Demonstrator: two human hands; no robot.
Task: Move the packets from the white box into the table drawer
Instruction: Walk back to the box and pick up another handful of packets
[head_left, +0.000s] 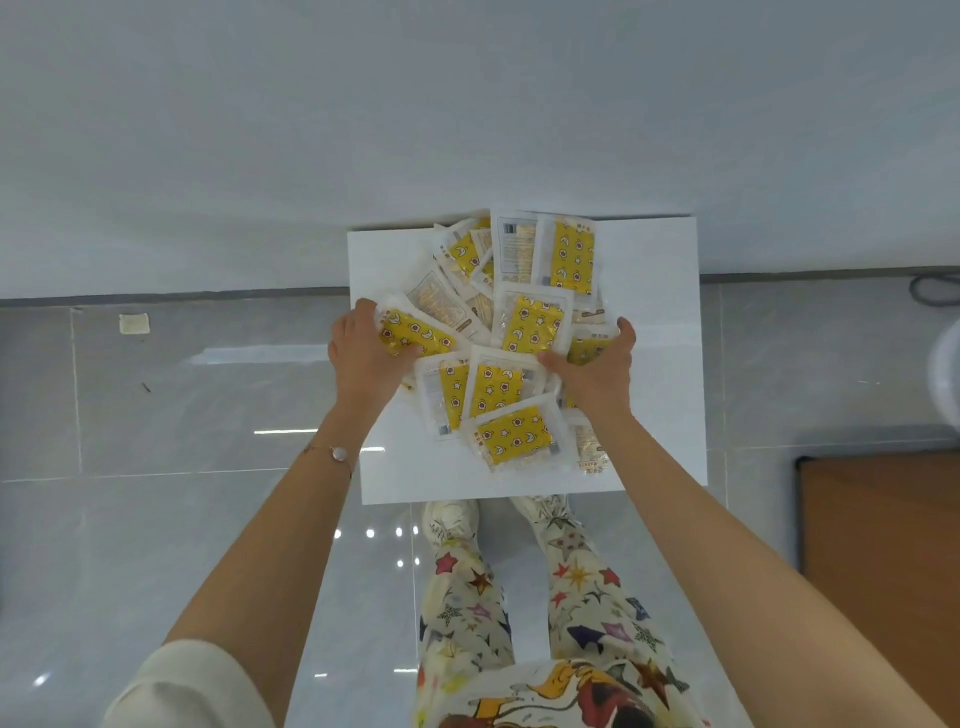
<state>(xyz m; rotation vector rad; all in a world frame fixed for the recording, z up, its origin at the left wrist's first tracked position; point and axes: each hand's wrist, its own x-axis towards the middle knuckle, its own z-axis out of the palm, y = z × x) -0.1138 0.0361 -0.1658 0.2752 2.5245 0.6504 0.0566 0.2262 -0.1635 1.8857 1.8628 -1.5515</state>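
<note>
Bright, even overhead light, glare spots on glossy floor tiles (208, 545), wide-angle edge bending.

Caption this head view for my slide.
Left hand and right hand grip yellow star-print plastic packets heaped on a white box.

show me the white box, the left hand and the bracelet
white box (665, 270): head view, bare far right part
left hand (363, 358): head view, back of the hand, gripping a packet (415, 338)
bracelet (340, 453): head view, round charm on the left wrist
</note>
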